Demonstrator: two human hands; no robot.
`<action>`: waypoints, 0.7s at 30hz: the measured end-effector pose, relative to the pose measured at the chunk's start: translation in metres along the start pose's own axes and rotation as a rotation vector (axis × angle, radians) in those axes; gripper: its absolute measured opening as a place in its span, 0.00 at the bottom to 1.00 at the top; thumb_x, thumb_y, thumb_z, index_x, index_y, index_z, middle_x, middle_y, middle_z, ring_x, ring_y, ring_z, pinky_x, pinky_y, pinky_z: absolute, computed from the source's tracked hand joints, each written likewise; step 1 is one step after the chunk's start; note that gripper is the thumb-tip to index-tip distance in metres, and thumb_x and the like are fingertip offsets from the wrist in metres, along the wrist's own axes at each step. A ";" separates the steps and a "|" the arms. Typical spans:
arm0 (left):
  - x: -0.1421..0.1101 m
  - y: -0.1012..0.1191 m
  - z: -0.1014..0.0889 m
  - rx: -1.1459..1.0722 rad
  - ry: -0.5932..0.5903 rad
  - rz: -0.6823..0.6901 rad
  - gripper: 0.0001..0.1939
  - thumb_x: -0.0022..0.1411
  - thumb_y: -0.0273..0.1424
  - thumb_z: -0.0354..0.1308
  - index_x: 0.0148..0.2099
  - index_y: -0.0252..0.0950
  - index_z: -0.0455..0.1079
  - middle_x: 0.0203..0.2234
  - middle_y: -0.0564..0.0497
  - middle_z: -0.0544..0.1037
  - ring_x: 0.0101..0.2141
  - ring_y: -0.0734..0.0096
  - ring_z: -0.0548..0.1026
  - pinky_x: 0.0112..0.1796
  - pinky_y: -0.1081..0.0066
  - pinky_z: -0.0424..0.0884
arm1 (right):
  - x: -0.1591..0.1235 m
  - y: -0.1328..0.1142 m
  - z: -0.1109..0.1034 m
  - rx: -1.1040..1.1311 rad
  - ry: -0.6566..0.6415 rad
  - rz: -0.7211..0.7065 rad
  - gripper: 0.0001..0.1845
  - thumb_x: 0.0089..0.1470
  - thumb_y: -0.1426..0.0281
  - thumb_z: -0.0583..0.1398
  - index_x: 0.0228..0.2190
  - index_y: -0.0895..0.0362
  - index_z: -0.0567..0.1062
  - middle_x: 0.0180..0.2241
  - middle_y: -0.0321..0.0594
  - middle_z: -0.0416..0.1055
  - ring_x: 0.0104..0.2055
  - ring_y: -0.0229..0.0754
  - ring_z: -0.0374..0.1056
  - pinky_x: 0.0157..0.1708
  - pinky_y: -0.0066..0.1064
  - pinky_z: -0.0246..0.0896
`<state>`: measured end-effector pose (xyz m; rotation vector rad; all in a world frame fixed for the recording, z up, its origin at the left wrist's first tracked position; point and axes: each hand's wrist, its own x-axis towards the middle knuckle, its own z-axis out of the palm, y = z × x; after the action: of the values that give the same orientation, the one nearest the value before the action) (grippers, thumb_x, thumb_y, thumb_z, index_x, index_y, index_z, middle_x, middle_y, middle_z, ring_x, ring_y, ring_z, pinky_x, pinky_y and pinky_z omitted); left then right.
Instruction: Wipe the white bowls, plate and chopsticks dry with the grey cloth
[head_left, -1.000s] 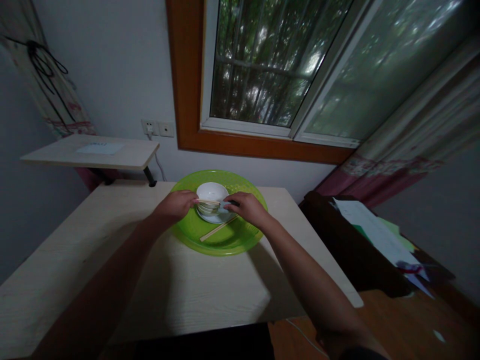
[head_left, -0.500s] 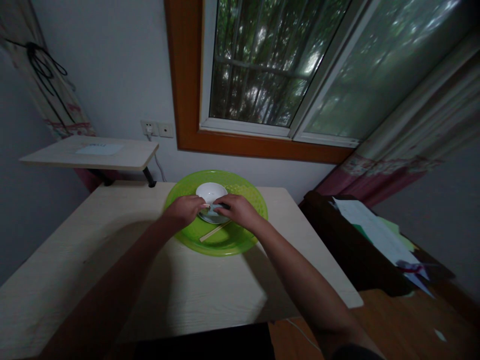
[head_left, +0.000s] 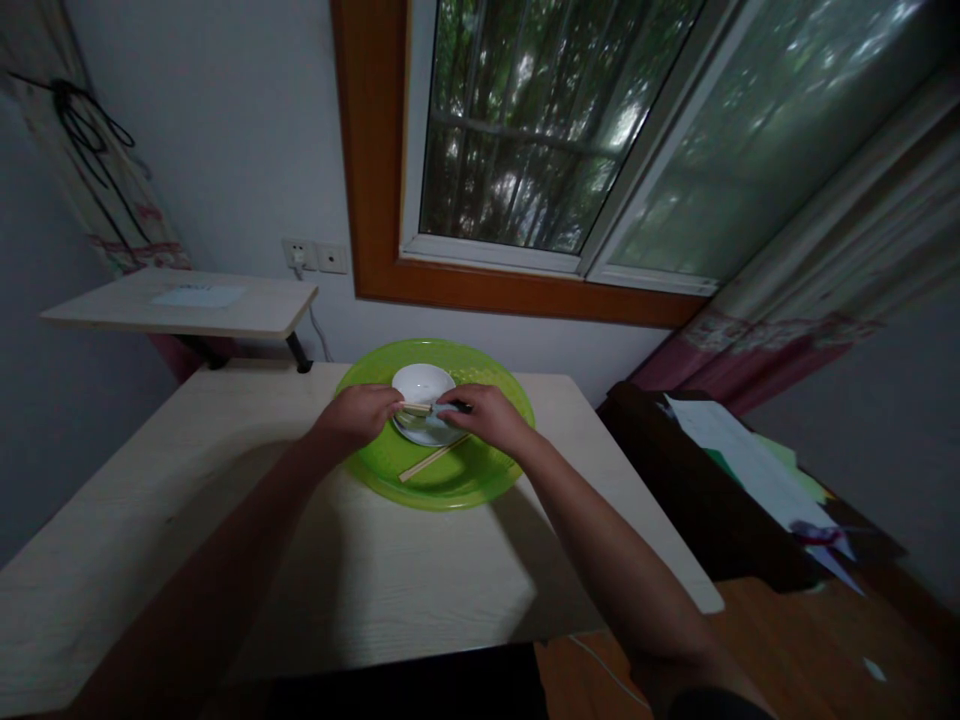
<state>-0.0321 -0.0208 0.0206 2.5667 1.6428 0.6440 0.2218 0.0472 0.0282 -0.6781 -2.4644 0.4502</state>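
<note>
A round green plastic tray [head_left: 480,480] lies on the pale wooden table [head_left: 225,500]. In it stands a white bowl [head_left: 421,382] on a white plate [head_left: 427,434]. My left hand [head_left: 358,414] is closed on a wooden chopstick [head_left: 415,408] held level over the bowl's near rim. My right hand [head_left: 480,416] is closed on something small and dark at the chopstick's other end; I cannot make it out. A second chopstick [head_left: 430,461] lies loose in the tray, just in front of both hands.
A small raised side table [head_left: 247,312] with a paper on it stands at the back left. A dark cabinet [head_left: 675,480] with papers is to the right of the table. A window and curtains fill the wall behind.
My hands closed in together over the bowl and have since drawn slightly apart, showing the chopstick between them again. The tray, bowl and loose chopstick stayed put.
</note>
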 end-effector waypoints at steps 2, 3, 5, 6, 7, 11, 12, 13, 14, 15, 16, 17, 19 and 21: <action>0.004 0.008 0.006 -0.019 -0.004 0.013 0.16 0.70 0.33 0.47 0.42 0.35 0.76 0.38 0.43 0.81 0.41 0.62 0.77 0.43 0.66 0.69 | 0.005 -0.005 0.006 0.018 -0.004 -0.017 0.09 0.57 0.72 0.66 0.42 0.55 0.82 0.40 0.39 0.81 0.41 0.41 0.75 0.43 0.29 0.64; 0.005 0.011 0.008 -0.025 -0.005 0.014 0.15 0.70 0.33 0.47 0.42 0.35 0.76 0.38 0.44 0.81 0.41 0.63 0.77 0.43 0.66 0.69 | 0.007 -0.008 0.009 0.018 -0.008 -0.024 0.10 0.58 0.72 0.66 0.42 0.55 0.82 0.40 0.39 0.80 0.41 0.41 0.75 0.44 0.29 0.64; 0.007 0.014 0.011 -0.042 -0.005 0.013 0.15 0.70 0.32 0.48 0.41 0.36 0.76 0.38 0.45 0.81 0.40 0.64 0.77 0.44 0.67 0.69 | 0.008 -0.010 0.011 0.013 -0.017 -0.031 0.10 0.58 0.72 0.66 0.43 0.54 0.81 0.41 0.39 0.80 0.42 0.41 0.75 0.45 0.29 0.64; 0.006 0.014 0.012 -0.053 -0.005 0.012 0.15 0.70 0.32 0.48 0.41 0.36 0.76 0.38 0.45 0.81 0.40 0.64 0.77 0.43 0.67 0.69 | 0.007 -0.010 0.011 0.009 -0.022 -0.029 0.10 0.58 0.71 0.66 0.43 0.54 0.81 0.41 0.40 0.80 0.42 0.41 0.75 0.45 0.29 0.64; 0.005 0.012 0.011 -0.065 -0.006 0.013 0.15 0.70 0.33 0.48 0.41 0.37 0.76 0.38 0.45 0.81 0.40 0.64 0.77 0.43 0.67 0.69 | 0.006 -0.010 0.010 0.003 -0.028 -0.024 0.10 0.58 0.71 0.65 0.44 0.54 0.81 0.41 0.40 0.80 0.42 0.41 0.75 0.45 0.29 0.64; -0.005 -0.004 0.002 -0.076 -0.015 -0.006 0.17 0.70 0.36 0.47 0.44 0.37 0.76 0.40 0.45 0.82 0.42 0.63 0.77 0.44 0.66 0.69 | -0.006 0.000 -0.001 -0.023 -0.064 0.017 0.11 0.58 0.72 0.65 0.44 0.55 0.82 0.41 0.41 0.81 0.42 0.43 0.76 0.43 0.29 0.65; -0.008 -0.009 -0.002 -0.066 -0.019 -0.023 0.18 0.70 0.37 0.46 0.44 0.36 0.76 0.41 0.45 0.82 0.43 0.62 0.77 0.44 0.66 0.68 | -0.010 0.003 -0.005 -0.023 -0.070 0.029 0.11 0.58 0.71 0.65 0.44 0.55 0.82 0.41 0.41 0.81 0.42 0.43 0.76 0.43 0.30 0.65; -0.010 -0.014 -0.005 -0.058 -0.021 -0.045 0.19 0.70 0.38 0.46 0.43 0.36 0.77 0.40 0.44 0.82 0.42 0.61 0.77 0.43 0.66 0.68 | -0.014 0.008 -0.010 -0.018 -0.075 0.039 0.11 0.58 0.71 0.65 0.44 0.55 0.81 0.42 0.42 0.81 0.42 0.43 0.76 0.43 0.30 0.65; -0.013 -0.019 -0.007 -0.055 -0.026 -0.062 0.20 0.70 0.39 0.45 0.42 0.36 0.77 0.39 0.45 0.82 0.41 0.61 0.77 0.43 0.66 0.68 | -0.017 0.012 -0.014 -0.008 -0.079 0.047 0.11 0.58 0.70 0.65 0.44 0.55 0.81 0.42 0.42 0.81 0.42 0.43 0.76 0.43 0.30 0.66; -0.015 -0.023 -0.010 -0.050 -0.030 -0.073 0.21 0.70 0.40 0.45 0.41 0.36 0.77 0.38 0.45 0.82 0.40 0.62 0.77 0.42 0.66 0.68 | -0.021 0.017 -0.018 0.000 -0.082 0.054 0.11 0.58 0.70 0.65 0.44 0.55 0.81 0.42 0.42 0.81 0.42 0.43 0.76 0.43 0.30 0.66; -0.017 -0.028 -0.012 -0.043 -0.031 -0.081 0.21 0.70 0.40 0.44 0.40 0.36 0.77 0.37 0.46 0.82 0.39 0.62 0.77 0.42 0.66 0.68 | -0.024 0.022 -0.022 0.000 -0.084 0.060 0.11 0.58 0.70 0.64 0.44 0.55 0.81 0.42 0.42 0.81 0.42 0.43 0.76 0.44 0.31 0.66; -0.019 -0.031 -0.014 -0.032 -0.027 -0.088 0.22 0.70 0.41 0.44 0.40 0.36 0.77 0.37 0.46 0.82 0.39 0.62 0.77 0.42 0.66 0.68 | -0.027 0.027 -0.026 -0.009 -0.085 0.067 0.11 0.58 0.70 0.64 0.44 0.56 0.81 0.42 0.43 0.81 0.42 0.44 0.76 0.44 0.31 0.67; -0.022 -0.037 -0.016 -0.007 -0.008 -0.108 0.22 0.70 0.41 0.45 0.41 0.35 0.77 0.38 0.45 0.82 0.41 0.60 0.77 0.43 0.66 0.68 | -0.032 0.036 -0.033 -0.038 -0.080 0.089 0.11 0.58 0.70 0.63 0.43 0.56 0.82 0.41 0.43 0.81 0.42 0.44 0.76 0.44 0.32 0.67; -0.025 -0.040 -0.018 0.005 -0.002 -0.126 0.21 0.69 0.41 0.45 0.42 0.35 0.78 0.40 0.44 0.82 0.42 0.60 0.77 0.44 0.66 0.67 | -0.035 0.042 -0.041 -0.041 -0.031 0.132 0.10 0.58 0.69 0.63 0.42 0.56 0.82 0.41 0.42 0.81 0.42 0.45 0.76 0.44 0.33 0.67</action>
<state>-0.0820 -0.0282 0.0195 2.4416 1.7900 0.6294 0.2869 0.0695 0.0278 -0.8597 -2.4733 0.4649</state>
